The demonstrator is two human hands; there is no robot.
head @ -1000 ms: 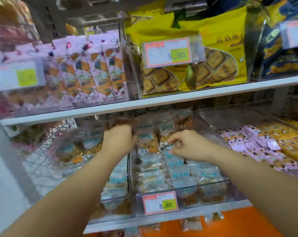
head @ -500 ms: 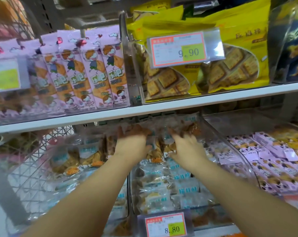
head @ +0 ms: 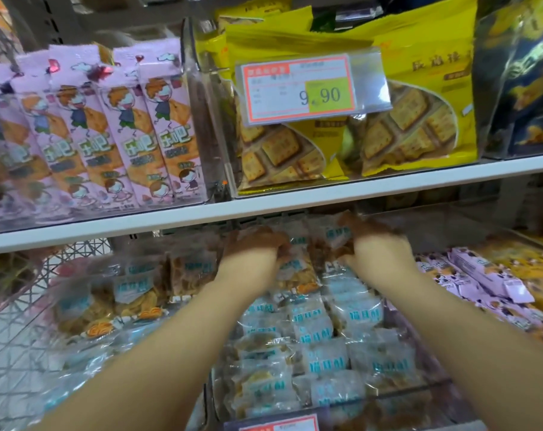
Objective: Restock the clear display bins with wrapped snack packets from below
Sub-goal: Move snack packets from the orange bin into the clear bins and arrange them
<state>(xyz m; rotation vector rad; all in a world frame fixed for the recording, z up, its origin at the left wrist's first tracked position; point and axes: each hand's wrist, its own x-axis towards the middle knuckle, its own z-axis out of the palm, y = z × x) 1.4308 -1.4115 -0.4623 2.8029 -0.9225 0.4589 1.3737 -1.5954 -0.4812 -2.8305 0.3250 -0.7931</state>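
The left hand [head: 254, 251] has its fingers [head: 273, 244] curled down round the top of one clear-wrapped snack packet with blue lettering [head: 295, 265], gripping it at the twelve o'clock end of the clear plastic display bin [head: 413, 396]. The right hand [head: 380, 247], at three o'clock of the left and in the same bin, bends its fingers [head: 355, 227] over more such packets. Blur hides whether they grip or only press.

Both hands sit just under the white shelf edge [head: 295, 205]. A heap of like packets [head: 320, 334] fills the bin toward six o'clock, where a red-bordered price tag [head: 279, 424] shows at the front. A second clear bin [head: 77, 346] at nine o'clock holds the same sort. At three o'clock lie small lilac packets [head: 481, 275].

On the shelf above, at twelve o'clock, stand yellow biscuit bags [head: 419, 119] behind a 9.90 price card [head: 301, 88]. Pink cartoon stick packs [head: 139, 135] stand at ten o'clock.
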